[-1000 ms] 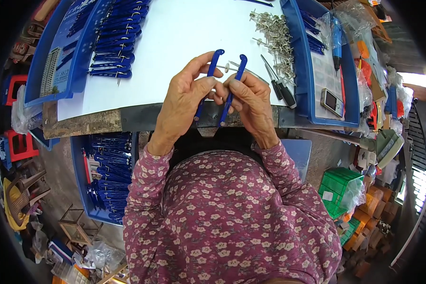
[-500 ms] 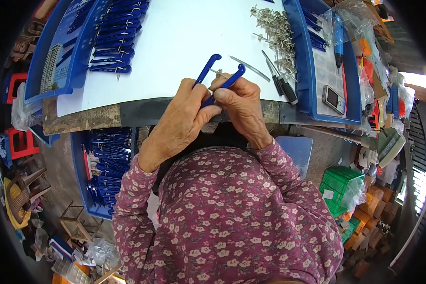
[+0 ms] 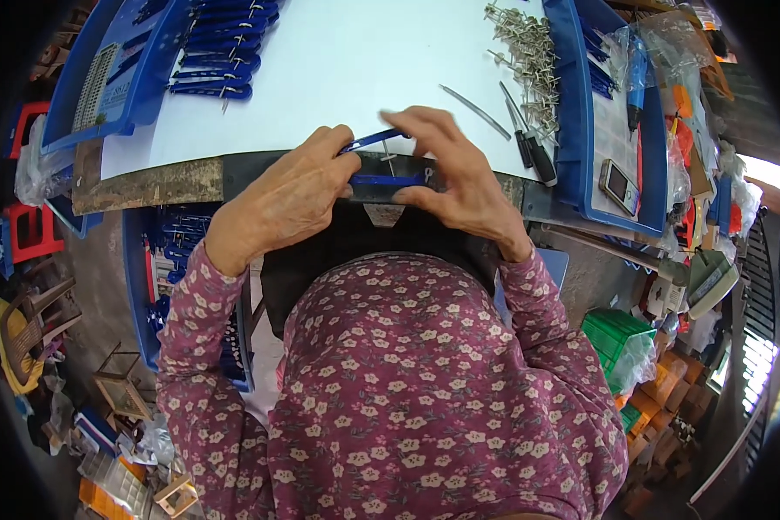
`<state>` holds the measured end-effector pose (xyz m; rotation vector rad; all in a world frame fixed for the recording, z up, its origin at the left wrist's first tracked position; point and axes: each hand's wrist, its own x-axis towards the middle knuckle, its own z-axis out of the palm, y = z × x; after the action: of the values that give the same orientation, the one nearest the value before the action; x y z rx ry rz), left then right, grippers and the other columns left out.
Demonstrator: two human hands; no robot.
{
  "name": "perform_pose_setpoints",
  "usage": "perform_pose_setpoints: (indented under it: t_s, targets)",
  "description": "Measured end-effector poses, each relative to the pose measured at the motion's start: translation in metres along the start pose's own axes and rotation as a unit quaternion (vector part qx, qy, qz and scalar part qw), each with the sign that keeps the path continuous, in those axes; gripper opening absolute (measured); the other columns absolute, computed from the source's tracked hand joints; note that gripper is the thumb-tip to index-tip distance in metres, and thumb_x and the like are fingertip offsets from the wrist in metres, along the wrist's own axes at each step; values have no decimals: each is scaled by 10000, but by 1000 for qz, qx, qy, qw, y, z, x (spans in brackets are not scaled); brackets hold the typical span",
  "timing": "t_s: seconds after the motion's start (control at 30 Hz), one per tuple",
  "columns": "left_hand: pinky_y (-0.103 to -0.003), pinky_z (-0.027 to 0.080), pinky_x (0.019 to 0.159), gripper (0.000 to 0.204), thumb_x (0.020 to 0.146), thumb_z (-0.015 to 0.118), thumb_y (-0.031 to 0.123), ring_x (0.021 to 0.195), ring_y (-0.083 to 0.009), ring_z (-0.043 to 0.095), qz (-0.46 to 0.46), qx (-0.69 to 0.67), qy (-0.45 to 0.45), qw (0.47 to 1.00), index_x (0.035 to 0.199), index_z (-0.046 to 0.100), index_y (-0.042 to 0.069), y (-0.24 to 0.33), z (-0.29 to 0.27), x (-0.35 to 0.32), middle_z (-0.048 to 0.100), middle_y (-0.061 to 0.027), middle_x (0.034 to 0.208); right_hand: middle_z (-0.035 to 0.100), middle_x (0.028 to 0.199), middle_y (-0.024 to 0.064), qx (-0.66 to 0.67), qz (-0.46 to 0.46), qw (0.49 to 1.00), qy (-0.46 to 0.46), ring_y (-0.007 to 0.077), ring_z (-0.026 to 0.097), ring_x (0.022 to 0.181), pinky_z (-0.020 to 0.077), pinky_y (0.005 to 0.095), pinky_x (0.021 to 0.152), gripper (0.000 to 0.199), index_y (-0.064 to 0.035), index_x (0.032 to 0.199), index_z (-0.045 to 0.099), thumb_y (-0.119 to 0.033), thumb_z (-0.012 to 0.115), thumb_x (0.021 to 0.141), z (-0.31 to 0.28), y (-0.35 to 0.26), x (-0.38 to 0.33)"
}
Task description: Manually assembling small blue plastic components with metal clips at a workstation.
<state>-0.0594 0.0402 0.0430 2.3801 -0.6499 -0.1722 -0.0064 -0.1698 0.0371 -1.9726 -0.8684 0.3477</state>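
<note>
My left hand and my right hand hold one blue-handled tool between them at the near edge of the white table. One blue handle points up and to the right from my left fingers; the other lies flat under my right thumb. A small metal pin shows between the two handles. My right fingers are spread above the tool.
A pile of metal pins lies at the table's far right, with a screwdriver and a thin metal rod beside it. Blue trays hold finished blue tools at left. A phone rests in the right tray.
The tool has come down from upright in front of me to lying nearly flat at the table's edge. Both hands lowered with it and its handles closed together.
</note>
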Motion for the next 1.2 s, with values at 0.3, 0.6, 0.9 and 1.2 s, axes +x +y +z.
perform_pose_setpoints:
  t_s: [0.3,0.6,0.9,1.2]
  targets:
    - [-342,447,700,104,722,610,49,802,-254,514,-38,121,45,991,771,540,-10,-2,3,-7,496,-117,838,488,1155,100,-143,-46,988,-33,276,486,977,432,368,835,661,-110,1224,464,-183,728,623,15,5,8]
    - [-341,481,701,110,718,612,14,825,-270,561,-92,48,115,988,801,563,-38,2,5,-18,536,-134,908,482,1130,103,-146,-41,988,-35,272,456,949,432,363,801,643,-112,1221,468,-194,723,636,18,8,3]
    - [-332,477,730,141,682,594,-31,839,-263,555,-69,88,113,987,816,552,-30,-1,9,-21,535,-115,920,472,1090,111,-181,-50,982,-28,268,451,945,425,360,780,620,-138,1240,461,-212,702,673,18,11,-3]
    - [-292,448,791,135,664,579,-14,883,-207,519,-23,165,103,981,796,554,-1,-9,7,-24,524,-82,923,466,1146,127,-233,-43,971,-34,289,430,1008,351,381,872,637,-36,1245,421,-262,671,705,15,5,-12]
